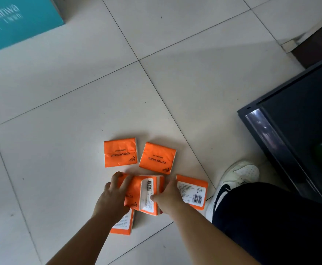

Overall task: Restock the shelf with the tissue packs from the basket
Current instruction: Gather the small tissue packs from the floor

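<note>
Several orange tissue packs lie on the white tiled floor. Two face up with "COTTON TISSUE" print: one (120, 155) at the back left, one (157, 158) beside it. A pack (193, 191) lies label-up to the right. My left hand (112, 196) and my right hand (168, 196) press from both sides on a small bunch of packs (144, 192), one of them tilted on its edge with a barcode showing. Another pack (122, 223) lies partly under my left wrist. No basket is in view.
A dark shelf unit (293, 119) stands at the right, its low edge near my white shoe (234, 180) and dark trouser leg. A teal box (16, 22) sits at the far left corner. Bare floor tiles spread to the left and beyond the packs.
</note>
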The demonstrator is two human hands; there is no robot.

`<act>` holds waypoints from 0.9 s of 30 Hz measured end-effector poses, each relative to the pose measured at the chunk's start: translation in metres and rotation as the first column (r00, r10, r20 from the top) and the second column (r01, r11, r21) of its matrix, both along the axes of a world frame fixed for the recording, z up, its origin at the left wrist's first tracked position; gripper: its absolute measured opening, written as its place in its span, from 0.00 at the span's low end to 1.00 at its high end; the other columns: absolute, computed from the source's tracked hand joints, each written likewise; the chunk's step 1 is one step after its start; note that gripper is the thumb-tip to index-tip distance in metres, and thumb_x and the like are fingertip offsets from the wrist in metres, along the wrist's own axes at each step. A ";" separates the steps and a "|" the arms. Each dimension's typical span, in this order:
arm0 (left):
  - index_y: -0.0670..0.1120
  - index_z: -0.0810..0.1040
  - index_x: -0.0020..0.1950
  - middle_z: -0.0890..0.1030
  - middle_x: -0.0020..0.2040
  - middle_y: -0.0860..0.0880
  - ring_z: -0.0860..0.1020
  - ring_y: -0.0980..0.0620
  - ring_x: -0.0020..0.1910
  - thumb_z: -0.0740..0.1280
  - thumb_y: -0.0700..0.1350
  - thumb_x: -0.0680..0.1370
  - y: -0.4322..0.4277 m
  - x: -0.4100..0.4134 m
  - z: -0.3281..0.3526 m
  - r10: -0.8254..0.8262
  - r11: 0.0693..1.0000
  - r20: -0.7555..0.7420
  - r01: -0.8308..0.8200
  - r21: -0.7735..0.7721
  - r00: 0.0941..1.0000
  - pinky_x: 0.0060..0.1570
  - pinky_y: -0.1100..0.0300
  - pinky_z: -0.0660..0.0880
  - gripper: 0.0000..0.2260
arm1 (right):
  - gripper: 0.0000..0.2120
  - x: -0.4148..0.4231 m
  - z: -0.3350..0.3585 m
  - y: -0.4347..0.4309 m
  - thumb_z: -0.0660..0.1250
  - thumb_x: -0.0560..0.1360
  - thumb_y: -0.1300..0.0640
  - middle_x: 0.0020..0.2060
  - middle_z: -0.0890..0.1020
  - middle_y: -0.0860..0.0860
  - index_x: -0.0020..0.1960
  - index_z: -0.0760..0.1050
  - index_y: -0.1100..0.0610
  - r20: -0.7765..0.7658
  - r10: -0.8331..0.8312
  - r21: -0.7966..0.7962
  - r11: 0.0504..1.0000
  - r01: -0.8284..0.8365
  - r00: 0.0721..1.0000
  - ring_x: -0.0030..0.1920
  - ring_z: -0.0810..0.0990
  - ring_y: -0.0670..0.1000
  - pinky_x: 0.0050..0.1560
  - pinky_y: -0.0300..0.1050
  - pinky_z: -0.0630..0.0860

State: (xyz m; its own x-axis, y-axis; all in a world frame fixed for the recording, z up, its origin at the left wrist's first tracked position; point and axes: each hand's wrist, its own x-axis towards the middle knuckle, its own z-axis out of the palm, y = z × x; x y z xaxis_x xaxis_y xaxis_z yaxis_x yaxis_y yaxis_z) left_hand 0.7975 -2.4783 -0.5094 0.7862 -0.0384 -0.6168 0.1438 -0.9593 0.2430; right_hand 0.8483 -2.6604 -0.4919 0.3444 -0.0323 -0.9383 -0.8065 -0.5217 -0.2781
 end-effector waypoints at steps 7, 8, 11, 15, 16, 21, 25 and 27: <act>0.52 0.63 0.72 0.72 0.69 0.49 0.83 0.46 0.48 0.76 0.62 0.57 0.001 -0.002 0.019 0.003 1.000 -0.010 -0.004 -0.015 1.000 0.41 0.52 0.80 0.46 | 0.25 0.024 0.027 -0.011 0.71 0.71 0.52 0.62 0.77 0.52 0.65 0.70 0.55 0.155 0.301 -0.034 0.954 -0.299 0.941 0.61 0.78 0.56 0.51 0.44 0.76; 0.50 0.67 0.70 0.76 0.65 0.49 0.83 0.46 0.45 0.75 0.64 0.55 0.003 -0.001 0.021 0.014 1.000 0.006 -0.014 -0.019 1.000 0.39 0.52 0.80 0.46 | 0.22 0.032 0.034 -0.014 0.71 0.70 0.52 0.59 0.76 0.53 0.61 0.72 0.56 0.225 0.339 -0.049 0.940 -0.337 0.914 0.58 0.78 0.55 0.51 0.44 0.74; 0.49 0.68 0.65 0.82 0.54 0.48 0.83 0.45 0.38 0.72 0.64 0.50 0.000 0.013 0.033 0.022 0.999 0.118 -0.016 -0.049 0.993 0.32 0.54 0.78 0.46 | 0.11 0.059 0.066 -0.033 0.70 0.68 0.54 0.51 0.70 0.52 0.45 0.67 0.53 0.362 0.434 -0.089 0.897 -0.433 0.825 0.46 0.72 0.52 0.44 0.41 0.67; 0.51 0.67 0.68 0.77 0.56 0.46 0.82 0.40 0.41 0.69 0.60 0.53 -0.014 0.052 0.069 0.038 0.993 0.305 -0.002 -0.118 0.952 0.36 0.50 0.80 0.44 | 0.13 0.096 0.114 -0.069 0.70 0.66 0.55 0.51 0.74 0.52 0.47 0.71 0.53 0.452 0.459 -0.112 0.880 -0.462 0.765 0.48 0.76 0.52 0.46 0.43 0.73; 0.54 0.67 0.69 0.74 0.58 0.47 0.81 0.40 0.44 0.70 0.59 0.54 -0.020 0.064 0.083 0.054 0.989 0.329 -0.004 -0.150 0.943 0.38 0.50 0.80 0.43 | 0.13 0.104 0.130 -0.082 0.70 0.66 0.55 0.51 0.76 0.51 0.48 0.72 0.52 0.469 0.425 -0.090 0.895 -0.437 0.774 0.49 0.78 0.53 0.48 0.46 0.77; 0.66 0.59 0.71 0.60 0.60 0.54 0.78 0.44 0.51 0.75 0.57 0.57 -0.066 0.120 0.165 0.114 0.955 0.458 0.030 -0.295 0.882 0.45 0.53 0.79 0.45 | 0.13 0.136 0.220 -0.135 0.68 0.73 0.61 0.51 0.81 0.55 0.56 0.72 0.53 0.509 0.114 0.133 0.969 -0.209 0.853 0.50 0.83 0.60 0.41 0.54 0.82; 0.66 0.59 0.70 0.59 0.59 0.54 0.78 0.43 0.52 0.75 0.56 0.58 -0.110 0.159 0.231 0.112 0.921 0.607 0.148 -0.361 0.787 0.49 0.53 0.79 0.43 | 0.18 0.142 0.287 -0.181 0.68 0.72 0.62 0.54 0.82 0.61 0.61 0.72 0.56 0.447 -0.187 0.394 0.919 -0.005 0.874 0.53 0.82 0.65 0.50 0.69 0.78; 0.67 0.58 0.69 0.58 0.59 0.54 0.76 0.45 0.54 0.76 0.55 0.59 -0.132 0.176 0.263 0.079 0.896 0.668 0.241 -0.373 0.740 0.49 0.54 0.78 0.44 | 0.24 0.139 0.320 -0.206 0.68 0.68 0.57 0.57 0.81 0.62 0.64 0.72 0.56 0.398 -0.280 0.517 0.855 0.039 0.874 0.55 0.81 0.67 0.53 0.70 0.76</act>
